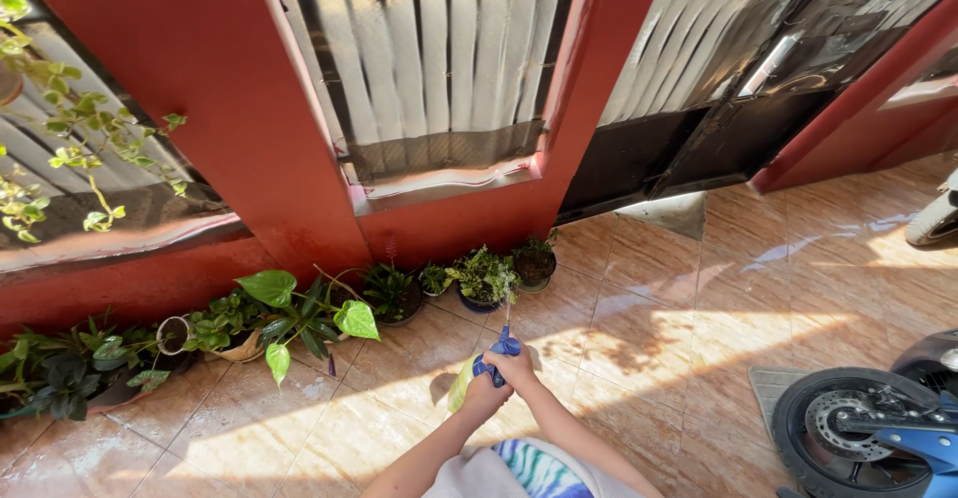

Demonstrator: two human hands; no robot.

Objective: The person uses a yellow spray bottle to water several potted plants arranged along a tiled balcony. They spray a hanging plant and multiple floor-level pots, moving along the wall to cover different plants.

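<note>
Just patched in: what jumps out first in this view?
Both hands grip a spray bottle with a blue trigger, low centre, spraying toward the potted plants lined along the red wall. A blue motorbike's front wheel sits at bottom right on the tiled floor.

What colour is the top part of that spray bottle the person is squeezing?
Blue: the spray bottle has a blue trigger head on a pale yellow-green body, seen in the head view.

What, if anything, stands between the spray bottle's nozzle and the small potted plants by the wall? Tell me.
Nothing visible does. Both hands grip the spray bottle, its blue nozzle aimed at the leafy plant in the blue pot; only bare floor tile lies between them.
</note>
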